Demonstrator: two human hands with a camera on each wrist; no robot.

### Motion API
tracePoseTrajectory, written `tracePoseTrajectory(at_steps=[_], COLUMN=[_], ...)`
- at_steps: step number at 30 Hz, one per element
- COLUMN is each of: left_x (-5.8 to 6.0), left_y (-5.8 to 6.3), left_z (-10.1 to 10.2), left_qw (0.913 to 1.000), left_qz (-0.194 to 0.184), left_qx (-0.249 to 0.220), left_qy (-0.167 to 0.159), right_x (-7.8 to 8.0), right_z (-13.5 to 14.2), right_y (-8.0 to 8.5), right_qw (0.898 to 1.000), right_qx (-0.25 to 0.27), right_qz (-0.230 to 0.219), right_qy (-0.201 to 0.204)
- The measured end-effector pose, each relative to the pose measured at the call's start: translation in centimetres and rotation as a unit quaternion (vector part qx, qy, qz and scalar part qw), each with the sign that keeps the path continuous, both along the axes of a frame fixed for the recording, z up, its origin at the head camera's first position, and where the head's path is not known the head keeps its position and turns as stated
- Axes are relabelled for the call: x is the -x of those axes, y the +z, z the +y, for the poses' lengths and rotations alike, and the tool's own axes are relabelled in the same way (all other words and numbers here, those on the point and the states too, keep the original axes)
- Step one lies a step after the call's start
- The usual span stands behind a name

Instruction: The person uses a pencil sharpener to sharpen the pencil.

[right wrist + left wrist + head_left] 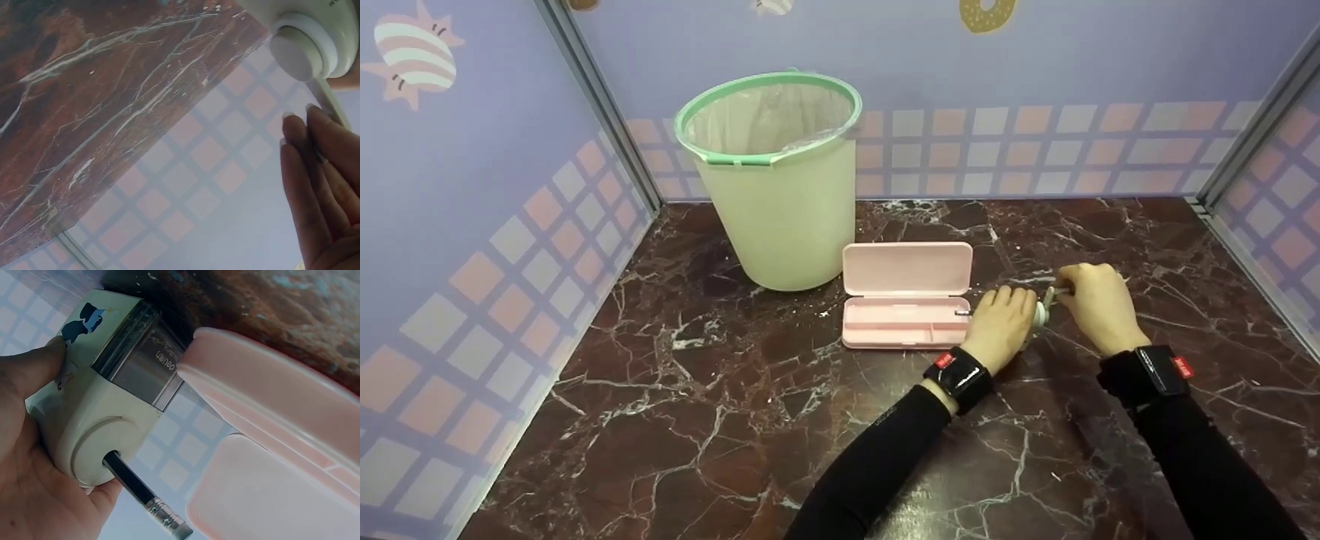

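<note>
My left hand (pixel 999 324) grips a cream desktop pencil sharpener (pixel 93 408), which has a dark transparent shavings drawer (pixel 143 360). From the round hole at the sharpener's front sticks a black pencil (pixel 134 481), eraser end outward. On the opposite side, my right hand (pixel 1101 309) pinches the end of the crank handle (pixel 325 98); its fingers partly hide the knob. Just left of the left hand lies a pink pencil case (pixel 907 270), lid raised, its shallow compartments showing. In the head view the left hand covers most of the sharpener.
Behind and left of the case stands a tall pale bin (pixel 791 217) with a green rim and a plastic liner. Patterned panels (pixel 1035 67) enclose the dark marbled tabletop (pixel 720 442) at the back and sides.
</note>
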State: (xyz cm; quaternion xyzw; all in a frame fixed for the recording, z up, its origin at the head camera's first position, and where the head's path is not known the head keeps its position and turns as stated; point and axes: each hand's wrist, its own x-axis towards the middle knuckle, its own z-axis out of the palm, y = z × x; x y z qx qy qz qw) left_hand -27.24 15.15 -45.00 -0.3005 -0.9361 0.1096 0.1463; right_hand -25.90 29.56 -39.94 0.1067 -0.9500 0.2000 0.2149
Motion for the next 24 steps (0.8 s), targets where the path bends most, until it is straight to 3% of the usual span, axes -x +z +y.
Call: tracePoseTrajectory(at_steps=[5,14,24], left_x=[0.1,0.0,-0.1], left_y=[0.0,-0.2,-0.2], left_z=[-0.1,-0.2,-0.1], left_qw=[1.0000,0.9989,0.9992], left_qz=[0.000,0.040,0.033], left_qx=[-0.006,-0.021,-0.013], left_qy=[-0.001,-0.013,-0.015], right_x=[0.2,1.0,1.9], right_z=[0.0,0.1,0.3], right_y=[-0.1,-0.3,-0.3], right_qw=[1.000,1.000,1.000], right_qx=[0.002,0.006,0.000], right_qz=[-0.004,-0.005,-0.010], right_qy=[-0.003,-0.007,0.000])
